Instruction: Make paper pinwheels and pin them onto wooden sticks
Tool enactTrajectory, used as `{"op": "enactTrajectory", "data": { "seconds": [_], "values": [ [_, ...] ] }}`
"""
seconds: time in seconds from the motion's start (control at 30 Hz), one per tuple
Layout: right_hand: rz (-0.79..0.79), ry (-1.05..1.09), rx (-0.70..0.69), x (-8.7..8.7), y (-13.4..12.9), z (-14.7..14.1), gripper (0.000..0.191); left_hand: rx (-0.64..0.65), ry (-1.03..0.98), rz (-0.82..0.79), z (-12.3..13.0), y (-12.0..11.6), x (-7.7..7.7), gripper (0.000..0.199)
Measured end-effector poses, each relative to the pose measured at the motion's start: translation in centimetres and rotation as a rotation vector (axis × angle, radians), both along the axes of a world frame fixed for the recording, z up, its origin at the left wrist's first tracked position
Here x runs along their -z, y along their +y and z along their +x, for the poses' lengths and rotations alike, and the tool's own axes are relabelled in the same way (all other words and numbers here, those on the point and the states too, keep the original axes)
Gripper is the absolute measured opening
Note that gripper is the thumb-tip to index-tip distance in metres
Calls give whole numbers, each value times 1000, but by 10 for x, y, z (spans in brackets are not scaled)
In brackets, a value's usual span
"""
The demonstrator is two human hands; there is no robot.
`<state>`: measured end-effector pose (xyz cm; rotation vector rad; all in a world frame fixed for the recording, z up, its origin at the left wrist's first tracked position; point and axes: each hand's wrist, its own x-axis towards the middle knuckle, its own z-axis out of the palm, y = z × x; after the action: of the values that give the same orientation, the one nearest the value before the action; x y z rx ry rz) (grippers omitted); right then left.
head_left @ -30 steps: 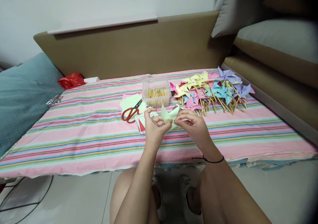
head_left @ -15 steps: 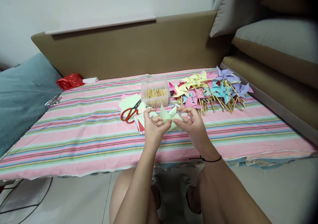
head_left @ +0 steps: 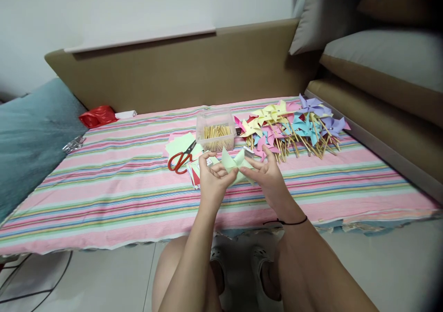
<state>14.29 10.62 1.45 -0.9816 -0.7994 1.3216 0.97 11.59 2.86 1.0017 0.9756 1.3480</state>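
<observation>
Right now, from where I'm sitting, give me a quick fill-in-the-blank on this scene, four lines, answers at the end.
A red-handled pair of ____ lies left of the clear box.
That box holds a bundle of thin wooden ____.
The left hand holds paper coloured pale ____.
A black cord circles the ____ wrist.

Missing words: scissors; sticks; green; right.

Prob. a home living rm: sofa back (head_left: 173, 72), cushions (head_left: 384, 56) & striped cloth (head_left: 114, 187) over seat.
</observation>
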Motion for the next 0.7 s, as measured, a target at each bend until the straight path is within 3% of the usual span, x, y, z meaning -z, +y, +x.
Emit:
{"op": "enactTrajectory", "data": {
  "seconds": [0.23, 0.5, 0.7],
  "values": [
    [-26, -19, -77, 2, 2, 2, 119, 5, 15, 16, -1, 2, 3, 63],
    [-69, 18, -138, -1, 2, 5, 89, 47, -14, -1, -1, -3, -1, 63],
    [46, -40, 33, -3, -1, 0, 66, 19, -31, 6, -2, -2, -1, 61]
  ]
}}
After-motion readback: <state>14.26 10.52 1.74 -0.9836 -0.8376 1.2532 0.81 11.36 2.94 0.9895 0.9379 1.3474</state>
